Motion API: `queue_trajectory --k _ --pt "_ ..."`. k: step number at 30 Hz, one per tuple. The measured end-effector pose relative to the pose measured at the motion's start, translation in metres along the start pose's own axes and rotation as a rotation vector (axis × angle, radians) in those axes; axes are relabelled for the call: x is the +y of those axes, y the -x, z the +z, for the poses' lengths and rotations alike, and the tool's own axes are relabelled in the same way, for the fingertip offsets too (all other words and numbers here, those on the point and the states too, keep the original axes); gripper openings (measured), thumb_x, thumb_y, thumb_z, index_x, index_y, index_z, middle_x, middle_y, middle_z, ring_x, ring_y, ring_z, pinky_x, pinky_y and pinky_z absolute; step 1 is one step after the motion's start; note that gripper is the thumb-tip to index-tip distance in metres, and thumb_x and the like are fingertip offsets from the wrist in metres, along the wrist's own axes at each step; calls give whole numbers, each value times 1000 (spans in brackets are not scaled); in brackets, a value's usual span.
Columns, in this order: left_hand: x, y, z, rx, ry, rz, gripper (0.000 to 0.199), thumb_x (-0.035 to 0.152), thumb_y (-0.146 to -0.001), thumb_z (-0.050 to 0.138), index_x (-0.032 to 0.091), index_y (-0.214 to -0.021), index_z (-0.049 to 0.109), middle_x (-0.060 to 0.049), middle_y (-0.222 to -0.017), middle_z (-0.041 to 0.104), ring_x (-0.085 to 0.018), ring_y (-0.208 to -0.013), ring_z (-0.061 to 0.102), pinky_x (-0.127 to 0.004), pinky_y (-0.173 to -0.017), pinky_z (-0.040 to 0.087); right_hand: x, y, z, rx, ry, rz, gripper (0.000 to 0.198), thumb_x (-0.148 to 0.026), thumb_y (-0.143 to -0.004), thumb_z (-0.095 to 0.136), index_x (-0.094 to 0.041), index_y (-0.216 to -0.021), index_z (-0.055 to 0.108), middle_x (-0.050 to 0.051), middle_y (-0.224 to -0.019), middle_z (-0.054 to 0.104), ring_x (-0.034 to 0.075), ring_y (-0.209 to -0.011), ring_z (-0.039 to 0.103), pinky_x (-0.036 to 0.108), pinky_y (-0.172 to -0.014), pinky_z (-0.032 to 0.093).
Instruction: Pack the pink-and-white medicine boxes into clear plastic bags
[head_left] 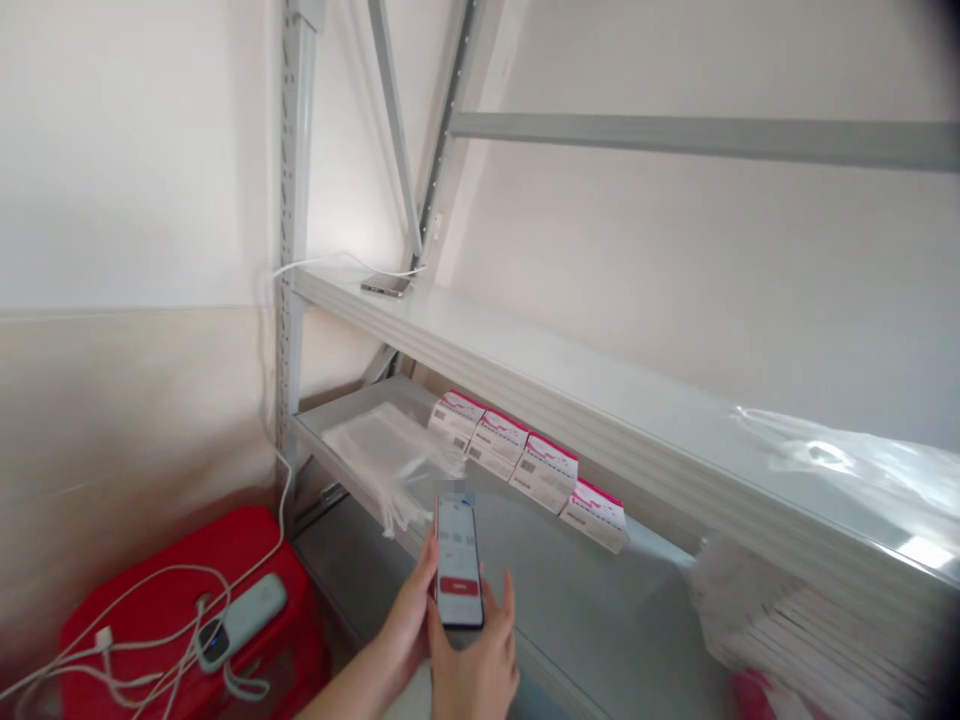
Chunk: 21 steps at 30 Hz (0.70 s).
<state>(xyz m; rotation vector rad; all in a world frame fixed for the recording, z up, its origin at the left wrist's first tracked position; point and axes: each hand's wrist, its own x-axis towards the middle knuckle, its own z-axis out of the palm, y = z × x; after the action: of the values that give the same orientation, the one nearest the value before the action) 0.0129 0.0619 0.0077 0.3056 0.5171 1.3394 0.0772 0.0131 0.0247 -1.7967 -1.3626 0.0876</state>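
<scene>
The right hand (478, 660) and left hand (409, 612) together hold a phone (458, 568), its blurred screen (456, 545) possibly showing a timer, before a grey shelf (600, 610). There, clear plastic bags (386, 447) lie beside four pink-and-white boxes (541, 475) in a row.

Red band (459, 586) on pale phone screen (457, 550), pink-and-white boxes (543, 474)

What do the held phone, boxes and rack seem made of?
Held phone: probably glass-fronted; its lit screen looks smooth.
Boxes: likely printed card, finish unclear, with square edges.
Rack: probably grey-painted metal; its posts have rows of holes.
</scene>
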Motion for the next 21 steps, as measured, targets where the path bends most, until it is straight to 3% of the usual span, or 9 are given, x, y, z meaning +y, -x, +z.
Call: queue_trajectory --k 3,7,10,12,14,16,21 --pt "73 -3 -14 30 -29 35 54 50 -91 48 14 -130 53 -14 -102 70 -28 -91 69 -40 -86 52 -46 -1 14 -125 -114 -233 86 -55 -83 54 -15 -148 16 19 -124 61 36 -111 58 50 -86 44" --pt "174 -13 -46 81 -146 185 43 38 -97 37 12 -126 56 -13 -102 70 -26 -91 69 -40 -85 53 -90 -9 45 -249 -171 -417 69 -50 -90 45 -13 -146 25 18 -131 56 31 -118 54 48 -94 41" --pt "237 -37 -70 175 -285 310 44 32 -100 27 9 -119 59 -13 -98 70 -24 -91 68 -37 -80 54 -99 -27 87 -295 -45 -456 65 -44 -86 55 -13 -141 37 18 -136 52 34 -122 48 52 -99 36" --pt "270 -62 -83 195 -428 317 51 30 -102 17 3 -118 57 -13 -94 70 -24 -94 66 -36 -81 52 -93 -44 117 -353 61 -509 68 -36 -80 64 -16 -141 39 16 -140 48 36 -128 42 55 -103 31" --pt "295 -90 -95 254 -561 289 56 25 -103 8 -4 -116 55 -13 -88 68 -23 -92 65 -36 -80 50 -82 -61 140 -430 174 -570 63 -26 -79 64 -18 -138 43 13 -139 49 36 -128 41 55 -103 32" --pt "310 -117 -106 290 -639 245 53 24 -102 12 -3 -112 56 -13 -82 68 -23 -88 65 -37 -77 50 -68 -77 152 -483 277 -595 48 -17 -82 57 -18 -130 52 14 -130 57 33 -119 50 52 -96 39" --pt "314 -169 -128 400 -564 192 42 28 -100 25 4 -104 59 -13 -74 68 -26 -80 66 -39 -72 52 -32 -95 145 -453 358 -636 36 -10 -83 49 -20 -115 62 12 -117 63 28 -105 58 43 -82 48"
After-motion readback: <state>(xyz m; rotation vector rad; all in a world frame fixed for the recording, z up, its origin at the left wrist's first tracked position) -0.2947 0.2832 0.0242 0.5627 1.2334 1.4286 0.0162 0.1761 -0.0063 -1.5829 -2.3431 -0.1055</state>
